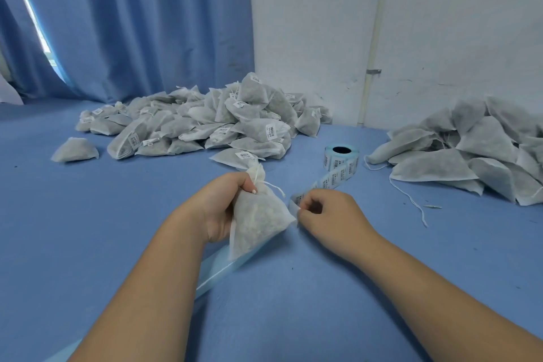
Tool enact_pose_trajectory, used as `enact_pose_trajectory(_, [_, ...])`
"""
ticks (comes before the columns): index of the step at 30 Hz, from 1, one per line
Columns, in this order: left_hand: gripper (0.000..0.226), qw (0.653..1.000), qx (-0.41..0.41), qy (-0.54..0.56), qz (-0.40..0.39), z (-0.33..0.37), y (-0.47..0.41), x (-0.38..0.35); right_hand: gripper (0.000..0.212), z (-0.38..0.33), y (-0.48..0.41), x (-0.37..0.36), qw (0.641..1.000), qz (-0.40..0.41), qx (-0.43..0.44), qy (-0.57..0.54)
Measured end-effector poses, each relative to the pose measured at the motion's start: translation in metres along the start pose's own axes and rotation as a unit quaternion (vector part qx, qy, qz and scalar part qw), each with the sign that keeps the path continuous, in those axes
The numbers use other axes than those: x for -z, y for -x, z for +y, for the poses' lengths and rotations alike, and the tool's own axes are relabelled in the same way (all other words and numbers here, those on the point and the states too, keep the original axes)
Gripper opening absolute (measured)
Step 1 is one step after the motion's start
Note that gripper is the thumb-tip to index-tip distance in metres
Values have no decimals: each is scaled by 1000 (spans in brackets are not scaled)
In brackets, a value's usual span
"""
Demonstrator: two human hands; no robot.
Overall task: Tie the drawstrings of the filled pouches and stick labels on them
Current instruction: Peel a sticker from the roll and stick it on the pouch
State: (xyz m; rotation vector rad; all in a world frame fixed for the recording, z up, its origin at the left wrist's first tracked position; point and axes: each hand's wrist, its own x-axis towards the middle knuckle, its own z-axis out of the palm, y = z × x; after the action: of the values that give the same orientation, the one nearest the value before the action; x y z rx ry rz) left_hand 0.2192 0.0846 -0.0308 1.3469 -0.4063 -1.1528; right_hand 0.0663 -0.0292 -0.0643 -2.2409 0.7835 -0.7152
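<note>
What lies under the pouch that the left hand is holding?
A pale blue backing strip comes out from under the pouch and runs toward the lower left over the table. The pouch hides the strip's further course. The left hand grips the pouch's neck.

Bare left hand [223, 203] & bare right hand [326, 211], both uncovered from the fingertips back thru the wrist. One short, pale whitish thumbnail [254, 191] shows on the left hand, trimmed close to the fingertip; other nails too small to tell. Behind the fingers, left forearm [141, 288] & right forearm [440, 282] are bare & smooth, widening twd the btm edge of view.
</note>
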Motion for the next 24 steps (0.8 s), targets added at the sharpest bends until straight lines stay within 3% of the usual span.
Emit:
enact_pose_trajectory(5, [17, 999, -18, -23, 23, 2, 5, -3, 10, -4, 9, 32, 999, 18, -35, -7])
enact_pose_trajectory(7, [13, 998, -52, -14, 34, 2, 7, -12, 9, -10, 20, 51, 993, 23, -61, -100])
enact_pose_trajectory(11, [11, 995, -94, -22, 2, -10, 14, -46, 13, -26, 53, 94, 916, -39, -41, -398])
enact_pose_trajectory(15, [27, 987, -90, -79, -110, -36, 31, -96, 21, -28, 91, 114, 867, -84, -9, -490])
enact_pose_trajectory(19, [31, 976, -89, -84, -178, -55, 45, -141, 25, -8, 118, 129, 879, -15, -10, -477])
enact_pose_trajectory(22, [15, 971, -79, -55, -217, -65, 50, -165, 25, 10, 132, 142, 867, 55, -34, -494])
enact_pose_trajectory(24, [18, 964, -72, -57, -248, -71, 54, -177, 23, 19, 140, 147, 856, 96, -44, -507])
